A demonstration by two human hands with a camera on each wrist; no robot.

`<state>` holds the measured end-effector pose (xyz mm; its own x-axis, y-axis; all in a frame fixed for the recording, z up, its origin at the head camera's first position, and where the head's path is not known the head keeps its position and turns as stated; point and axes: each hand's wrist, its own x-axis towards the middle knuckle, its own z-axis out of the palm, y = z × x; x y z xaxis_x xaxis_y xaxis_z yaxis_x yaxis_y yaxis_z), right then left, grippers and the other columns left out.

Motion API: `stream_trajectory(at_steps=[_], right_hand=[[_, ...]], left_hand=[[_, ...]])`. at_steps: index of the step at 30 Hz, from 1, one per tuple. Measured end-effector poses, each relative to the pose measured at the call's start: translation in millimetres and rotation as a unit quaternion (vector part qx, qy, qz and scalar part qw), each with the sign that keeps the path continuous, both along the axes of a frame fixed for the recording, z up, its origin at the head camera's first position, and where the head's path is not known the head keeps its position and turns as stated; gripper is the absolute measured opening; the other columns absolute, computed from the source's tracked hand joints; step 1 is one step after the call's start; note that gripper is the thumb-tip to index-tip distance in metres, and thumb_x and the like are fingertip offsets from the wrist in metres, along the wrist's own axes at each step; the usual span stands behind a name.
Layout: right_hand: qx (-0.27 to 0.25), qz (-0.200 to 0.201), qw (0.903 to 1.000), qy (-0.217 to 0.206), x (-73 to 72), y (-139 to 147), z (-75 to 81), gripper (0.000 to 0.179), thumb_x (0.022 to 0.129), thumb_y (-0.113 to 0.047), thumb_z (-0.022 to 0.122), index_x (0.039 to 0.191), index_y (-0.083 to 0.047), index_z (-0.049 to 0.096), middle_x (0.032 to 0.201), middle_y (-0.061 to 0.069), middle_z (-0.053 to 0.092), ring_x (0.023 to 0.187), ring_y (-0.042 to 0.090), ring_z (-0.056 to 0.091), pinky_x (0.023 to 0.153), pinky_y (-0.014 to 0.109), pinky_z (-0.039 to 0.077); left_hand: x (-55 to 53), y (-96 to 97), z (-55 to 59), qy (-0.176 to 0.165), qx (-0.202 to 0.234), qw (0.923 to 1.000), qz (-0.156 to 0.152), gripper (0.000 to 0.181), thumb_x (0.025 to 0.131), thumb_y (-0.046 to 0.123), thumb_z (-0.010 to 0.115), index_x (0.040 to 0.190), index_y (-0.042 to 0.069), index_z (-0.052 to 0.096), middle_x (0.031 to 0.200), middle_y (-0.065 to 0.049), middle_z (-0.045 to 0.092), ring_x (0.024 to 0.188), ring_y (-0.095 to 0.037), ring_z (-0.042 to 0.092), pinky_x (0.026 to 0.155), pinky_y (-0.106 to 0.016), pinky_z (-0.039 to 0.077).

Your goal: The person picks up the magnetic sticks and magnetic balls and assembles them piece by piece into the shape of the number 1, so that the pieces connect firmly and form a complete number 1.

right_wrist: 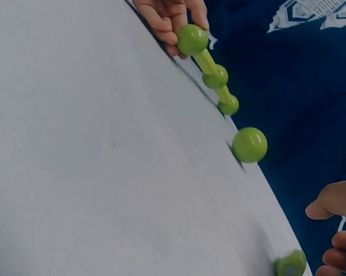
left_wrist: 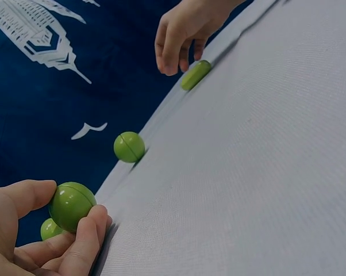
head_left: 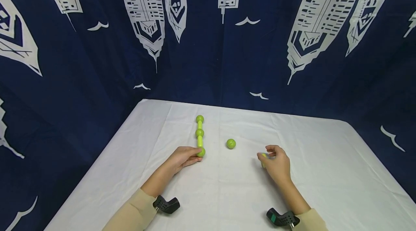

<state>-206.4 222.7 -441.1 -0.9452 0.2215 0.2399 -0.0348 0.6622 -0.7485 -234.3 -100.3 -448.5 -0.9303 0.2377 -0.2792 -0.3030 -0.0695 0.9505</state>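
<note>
My left hand pinches the nearest green ball between thumb and fingers. That ball ends a straight chain of three green balls, joined by two yellow-green rods; the middle ball and far ball point away from me. A loose green ball sits on the cloth between my hands. On the right, my right hand hovers over a short green rod lying on the table. Thumb and fingers stand apart there, with the rod outside them.
A white cloth covers the table. Behind it hangs a dark blue curtain with white buildings and birds. Black wrist devices are strapped to the left sleeve and right sleeve.
</note>
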Motion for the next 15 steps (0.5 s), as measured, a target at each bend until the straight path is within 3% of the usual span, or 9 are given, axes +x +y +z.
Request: stream_trajectory(at_steps=[8, 15], right_hand=[[-0.001, -0.028, 0.9985, -0.048, 1.2, 11, -4.2, 0.042, 0.087, -0.025, 0.074, 0.112, 0.007, 0.061, 0.104, 0.023, 0.062, 0.093, 0.033, 0.060, 0.073, 0.036, 0.047], [0.003, -0.024, 0.9975, -0.066, 1.9, 12, -10.1, 0.043, 0.087, -0.026, 0.074, 0.109, 0.008, 0.060, 0.099, 0.021, 0.063, 0.090, 0.032, 0.060, 0.068, 0.031, 0.048]], left_hand=[[-7.3, 2.4, -2.1, -0.023, -0.016, 0.9993, 0.023, 0.038, 0.094, 0.013, 0.065, 0.118, -0.016, 0.059, 0.087, -0.010, 0.070, 0.076, -0.011, 0.068, 0.077, -0.020, 0.057], [-8.7, 1.7, -5.6, -0.016, -0.018, 0.9995, 0.021, 0.038, 0.095, 0.014, 0.064, 0.116, -0.016, 0.059, 0.084, -0.009, 0.070, 0.076, -0.011, 0.068, 0.074, -0.018, 0.057]])
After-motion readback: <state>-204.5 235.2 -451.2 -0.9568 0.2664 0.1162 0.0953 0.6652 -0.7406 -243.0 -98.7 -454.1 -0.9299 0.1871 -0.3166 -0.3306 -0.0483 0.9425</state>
